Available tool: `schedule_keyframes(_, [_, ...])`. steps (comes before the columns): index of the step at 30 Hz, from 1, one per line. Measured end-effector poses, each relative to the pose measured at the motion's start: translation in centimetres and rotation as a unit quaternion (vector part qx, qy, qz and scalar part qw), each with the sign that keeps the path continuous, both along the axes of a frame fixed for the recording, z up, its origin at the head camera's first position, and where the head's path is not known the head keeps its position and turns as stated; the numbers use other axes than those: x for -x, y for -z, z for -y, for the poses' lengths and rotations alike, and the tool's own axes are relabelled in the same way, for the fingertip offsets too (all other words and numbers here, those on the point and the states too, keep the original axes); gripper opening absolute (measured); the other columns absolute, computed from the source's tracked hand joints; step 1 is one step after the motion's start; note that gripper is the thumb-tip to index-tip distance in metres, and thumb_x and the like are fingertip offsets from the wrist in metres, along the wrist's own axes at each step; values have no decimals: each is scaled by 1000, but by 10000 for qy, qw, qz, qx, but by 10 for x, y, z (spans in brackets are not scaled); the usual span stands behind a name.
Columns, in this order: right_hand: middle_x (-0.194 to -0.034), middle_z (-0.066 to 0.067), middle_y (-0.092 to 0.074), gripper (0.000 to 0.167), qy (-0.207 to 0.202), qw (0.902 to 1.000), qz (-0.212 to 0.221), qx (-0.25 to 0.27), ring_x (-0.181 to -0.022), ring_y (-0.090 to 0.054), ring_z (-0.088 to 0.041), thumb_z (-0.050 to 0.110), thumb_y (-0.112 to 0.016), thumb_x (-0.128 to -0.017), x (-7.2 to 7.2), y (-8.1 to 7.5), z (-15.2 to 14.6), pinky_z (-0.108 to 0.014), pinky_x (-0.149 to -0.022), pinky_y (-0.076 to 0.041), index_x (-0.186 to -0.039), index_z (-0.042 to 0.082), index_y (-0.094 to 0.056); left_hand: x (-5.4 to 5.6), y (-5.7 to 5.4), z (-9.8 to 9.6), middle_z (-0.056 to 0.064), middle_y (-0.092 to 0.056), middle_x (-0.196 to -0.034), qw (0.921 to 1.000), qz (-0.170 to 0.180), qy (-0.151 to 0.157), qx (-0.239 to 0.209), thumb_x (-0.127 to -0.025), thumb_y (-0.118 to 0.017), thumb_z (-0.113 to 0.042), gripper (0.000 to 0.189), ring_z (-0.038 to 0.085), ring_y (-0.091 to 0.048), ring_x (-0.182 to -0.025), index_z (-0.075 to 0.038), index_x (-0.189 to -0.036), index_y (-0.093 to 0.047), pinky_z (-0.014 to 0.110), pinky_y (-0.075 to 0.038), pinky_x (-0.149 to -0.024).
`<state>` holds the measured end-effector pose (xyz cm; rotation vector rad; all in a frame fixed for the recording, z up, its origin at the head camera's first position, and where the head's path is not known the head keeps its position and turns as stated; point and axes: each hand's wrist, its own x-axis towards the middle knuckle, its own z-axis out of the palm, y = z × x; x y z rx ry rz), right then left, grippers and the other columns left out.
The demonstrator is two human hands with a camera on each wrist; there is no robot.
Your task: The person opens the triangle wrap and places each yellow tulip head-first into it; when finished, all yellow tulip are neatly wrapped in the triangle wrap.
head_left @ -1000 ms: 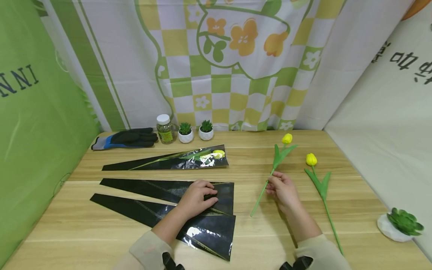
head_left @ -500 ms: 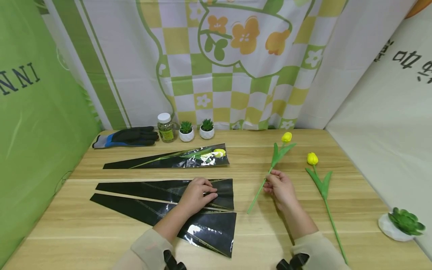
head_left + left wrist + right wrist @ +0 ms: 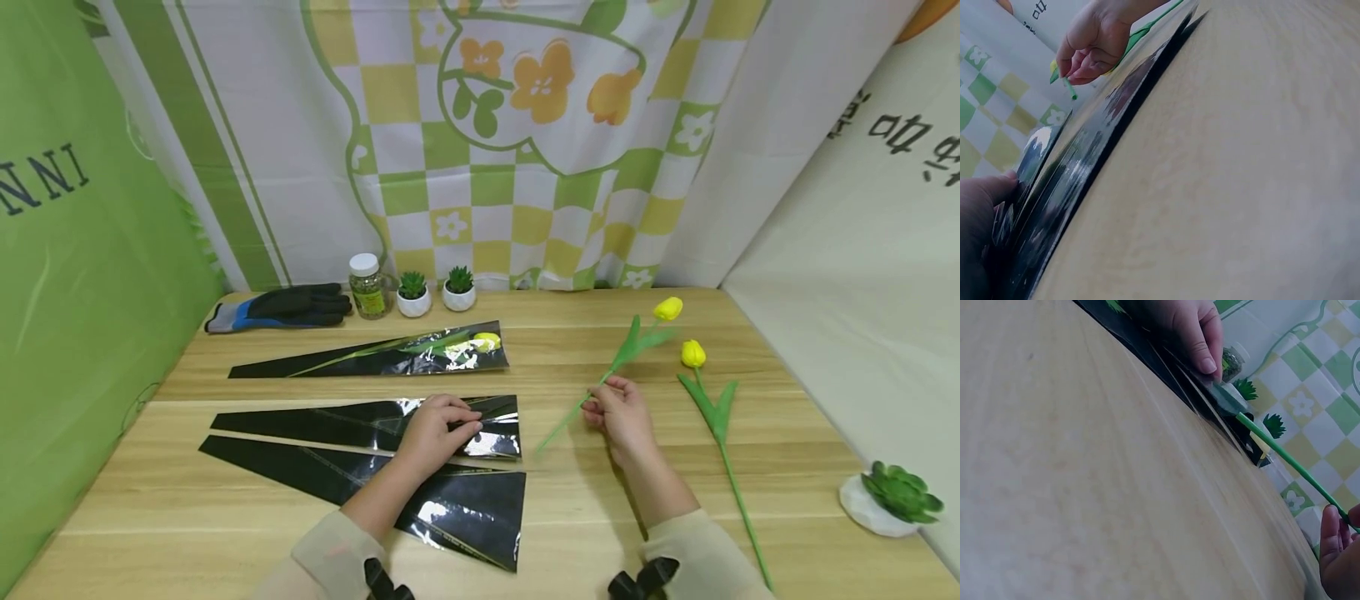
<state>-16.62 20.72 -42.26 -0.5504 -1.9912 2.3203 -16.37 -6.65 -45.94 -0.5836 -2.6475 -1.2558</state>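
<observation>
While the left hand (image 3: 438,435) pinches the middle black sleeve (image 3: 367,418) near its wide end, the right hand (image 3: 626,423), well apart from it, holds a yellow tulip (image 3: 627,352) by the stem above the table (image 3: 573,533). Compared with half a second ago, this flower leans further right, its bloom nearer the second tulip (image 3: 720,417) and its stem's lower end closer to the sleeve, whose wide end now shines brighter.

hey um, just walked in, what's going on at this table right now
A person is holding a yellow tulip by its stem in the right hand, the stem's end outside the middle black sleeve. The left hand pinches that sleeve's wide end. The far sleeve already holds another tulip; a third tulip lies at the right.
</observation>
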Motion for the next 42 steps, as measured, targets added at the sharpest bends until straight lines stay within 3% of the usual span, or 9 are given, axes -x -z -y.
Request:
schedule_keyframes(8, [-90, 0, -49, 26, 555, 9981, -216, 187, -63, -62, -1, 0, -47, -98, 5, 4, 3, -12, -61, -54, -114, 9, -29, 0, 1, -1, 4, -70, -100, 9998, 186, -88, -80, -84, -77, -19, 12, 23, -61, -102, -11, -93, -80, 44, -49, -95])
schedule_keyframes(16, [-88, -1, -52, 27, 916, 9951, -341, 165, -63, -63, -1, 0, -49, -98, 9, 6, 9, -14, -64, -55, -114, 8, -30, -1, 2, 0, 2, -69, -100, 9997, 222, -89, -93, -84, -77, -19, 12, 22, -61, -101, -12, -93, -80, 43, -50, -93])
schedule_keyframes(35, [-94, -6, -50, 31, 1054, 9933, -464, 138, -63, -62, -2, 1, -47, -99, 11, 6, 13, -13, -64, -55, -124, 2, -27, -1, 5, -1, 0, -69, -97, 9999, 81, -98, -87, -84, -77, -18, 11, 20, -61, -99, -13, -93, -80, 41, -50, -92])
schedule_keyframes(42, [-93, -6, -50, 29, 981, 9938, -491, 173, -62, -62, -2, 0, -47, -99, 12, 8, 14, -14, -64, -55, -121, 3, -28, -1, 5, 0, 1, -69, -97, 9999, 31, -102, -67, -84, -77, -18, 12, 20, -61, -98, -12, -93, -80, 40, -50, -91])
